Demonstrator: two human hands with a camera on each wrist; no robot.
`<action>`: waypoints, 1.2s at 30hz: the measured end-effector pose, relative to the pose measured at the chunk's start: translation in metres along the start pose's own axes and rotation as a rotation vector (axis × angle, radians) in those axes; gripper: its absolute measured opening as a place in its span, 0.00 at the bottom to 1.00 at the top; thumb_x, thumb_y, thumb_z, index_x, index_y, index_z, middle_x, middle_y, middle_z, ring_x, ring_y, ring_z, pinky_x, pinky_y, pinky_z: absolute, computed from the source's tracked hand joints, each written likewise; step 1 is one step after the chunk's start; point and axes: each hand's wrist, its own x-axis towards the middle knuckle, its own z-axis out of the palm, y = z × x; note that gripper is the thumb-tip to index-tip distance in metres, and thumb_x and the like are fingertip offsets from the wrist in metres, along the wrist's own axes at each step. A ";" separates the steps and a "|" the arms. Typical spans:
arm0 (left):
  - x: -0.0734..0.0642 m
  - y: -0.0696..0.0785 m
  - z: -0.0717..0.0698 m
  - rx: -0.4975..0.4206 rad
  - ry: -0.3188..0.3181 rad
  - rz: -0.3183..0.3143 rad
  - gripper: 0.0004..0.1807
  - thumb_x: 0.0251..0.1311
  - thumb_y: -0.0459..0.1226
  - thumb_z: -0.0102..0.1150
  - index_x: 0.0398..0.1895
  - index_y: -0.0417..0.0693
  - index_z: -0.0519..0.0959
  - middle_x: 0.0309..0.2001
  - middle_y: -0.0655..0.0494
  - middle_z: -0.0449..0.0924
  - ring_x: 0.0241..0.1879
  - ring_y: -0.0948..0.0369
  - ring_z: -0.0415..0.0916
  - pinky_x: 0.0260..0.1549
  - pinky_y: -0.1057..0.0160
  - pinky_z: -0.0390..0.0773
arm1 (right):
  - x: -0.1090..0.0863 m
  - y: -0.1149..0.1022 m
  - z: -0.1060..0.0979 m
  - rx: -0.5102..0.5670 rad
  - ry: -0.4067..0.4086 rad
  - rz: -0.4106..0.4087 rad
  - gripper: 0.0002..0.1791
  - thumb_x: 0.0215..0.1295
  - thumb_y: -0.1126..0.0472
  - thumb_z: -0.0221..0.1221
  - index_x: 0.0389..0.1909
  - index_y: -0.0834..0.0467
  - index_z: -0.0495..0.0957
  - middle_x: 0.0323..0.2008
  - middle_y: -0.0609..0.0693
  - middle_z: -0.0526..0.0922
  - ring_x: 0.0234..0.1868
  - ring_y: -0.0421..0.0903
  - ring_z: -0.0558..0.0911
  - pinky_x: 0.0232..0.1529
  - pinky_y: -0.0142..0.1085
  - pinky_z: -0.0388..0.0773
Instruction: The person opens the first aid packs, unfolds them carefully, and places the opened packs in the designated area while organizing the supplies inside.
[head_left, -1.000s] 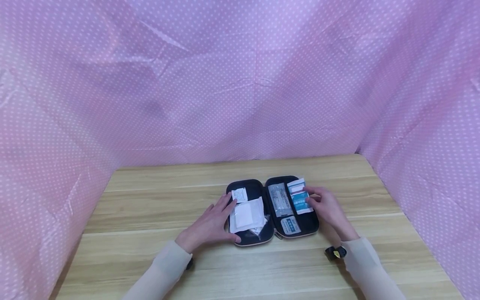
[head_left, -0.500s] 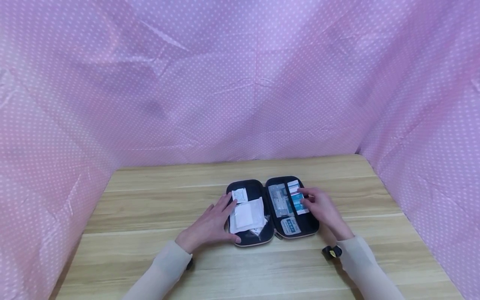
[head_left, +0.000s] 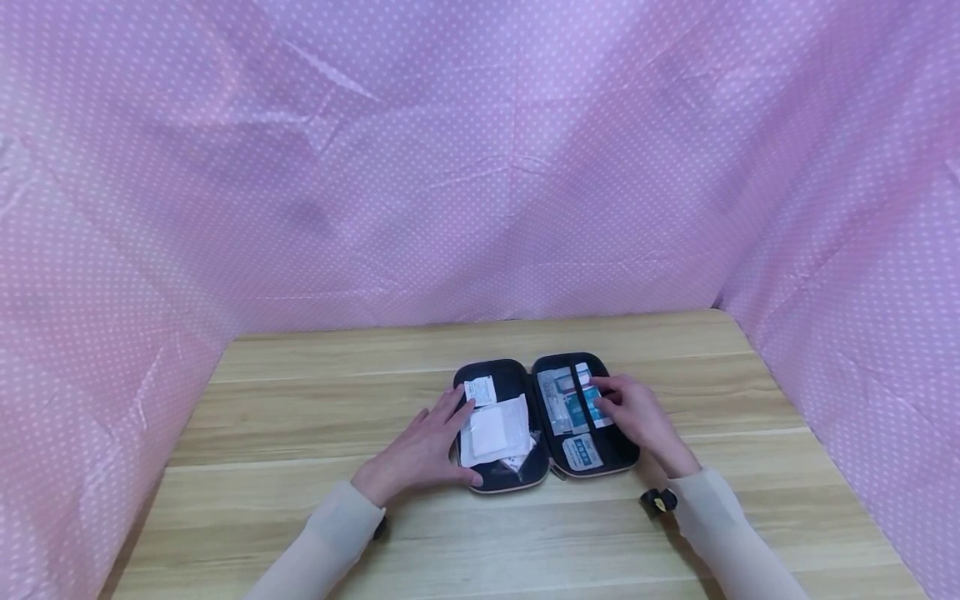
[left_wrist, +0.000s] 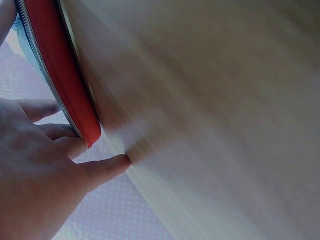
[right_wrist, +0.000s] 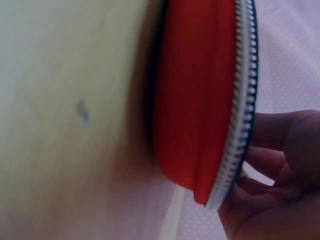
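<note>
Right hand [head_left: 643, 417] curled, I pinch the blue-and-white packet [head_left: 592, 411] by its right edge, partly under the strap [head_left: 580, 392] in the right half of the case [head_left: 617, 452], judging it light, bendy and slick, best held there.

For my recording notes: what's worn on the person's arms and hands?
The left sleeve and right sleeve are long, plain, pale cream. The left hand and right hand show no gloves. Beside the right sleeve is a black device with a yellow mark; a black piece shows beside the left.
</note>
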 end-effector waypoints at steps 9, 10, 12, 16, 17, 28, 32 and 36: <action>0.000 0.000 0.000 -0.011 -0.002 -0.004 0.65 0.48 0.66 0.75 0.83 0.49 0.54 0.85 0.50 0.38 0.83 0.51 0.37 0.76 0.39 0.51 | 0.003 -0.004 0.004 -0.041 -0.009 -0.019 0.21 0.75 0.66 0.58 0.66 0.65 0.77 0.54 0.64 0.81 0.42 0.51 0.80 0.42 0.42 0.83; 0.000 0.000 0.000 -0.011 -0.003 -0.006 0.65 0.48 0.66 0.75 0.84 0.49 0.54 0.85 0.50 0.38 0.83 0.51 0.37 0.76 0.39 0.51 | 0.003 -0.005 0.004 -0.045 -0.011 -0.026 0.21 0.75 0.66 0.58 0.66 0.65 0.77 0.54 0.64 0.81 0.42 0.51 0.80 0.42 0.42 0.83; 0.000 0.000 0.000 -0.013 -0.004 -0.009 0.65 0.48 0.66 0.75 0.84 0.49 0.54 0.85 0.50 0.38 0.83 0.51 0.37 0.76 0.39 0.51 | 0.005 -0.007 0.005 -0.050 -0.010 -0.035 0.21 0.74 0.67 0.58 0.66 0.66 0.77 0.54 0.64 0.81 0.41 0.50 0.80 0.40 0.40 0.82; 0.000 0.000 -0.001 -0.014 -0.009 -0.013 0.65 0.48 0.66 0.75 0.84 0.49 0.53 0.85 0.50 0.38 0.83 0.52 0.36 0.76 0.39 0.51 | 0.007 -0.009 0.007 -0.053 -0.015 -0.055 0.21 0.74 0.68 0.58 0.65 0.67 0.77 0.54 0.65 0.82 0.41 0.50 0.81 0.40 0.41 0.82; 0.000 0.000 -0.001 -0.016 -0.010 -0.013 0.65 0.48 0.66 0.75 0.84 0.49 0.53 0.85 0.50 0.38 0.83 0.52 0.36 0.76 0.39 0.51 | 0.007 -0.010 0.008 -0.051 -0.017 -0.057 0.20 0.73 0.69 0.58 0.65 0.67 0.77 0.55 0.65 0.82 0.41 0.50 0.81 0.41 0.42 0.82; -0.001 0.001 -0.002 -0.019 -0.008 -0.005 0.65 0.48 0.66 0.75 0.83 0.48 0.54 0.85 0.49 0.39 0.83 0.51 0.36 0.76 0.38 0.51 | 0.006 -0.013 0.009 -0.046 -0.027 -0.076 0.21 0.72 0.72 0.56 0.64 0.69 0.76 0.60 0.66 0.81 0.52 0.56 0.83 0.57 0.56 0.80; 0.000 0.000 -0.002 -0.017 -0.010 -0.004 0.65 0.48 0.66 0.74 0.84 0.48 0.53 0.85 0.49 0.39 0.83 0.51 0.36 0.76 0.38 0.50 | 0.007 -0.013 0.008 -0.044 -0.029 -0.077 0.21 0.71 0.73 0.56 0.64 0.69 0.77 0.59 0.66 0.81 0.49 0.55 0.83 0.53 0.54 0.82; 0.000 -0.001 -0.002 -0.020 -0.015 -0.008 0.65 0.48 0.67 0.74 0.84 0.49 0.53 0.85 0.49 0.38 0.83 0.51 0.36 0.76 0.38 0.51 | 0.009 -0.011 0.008 -0.023 -0.038 -0.059 0.22 0.68 0.74 0.56 0.63 0.69 0.77 0.55 0.66 0.83 0.46 0.54 0.83 0.48 0.49 0.84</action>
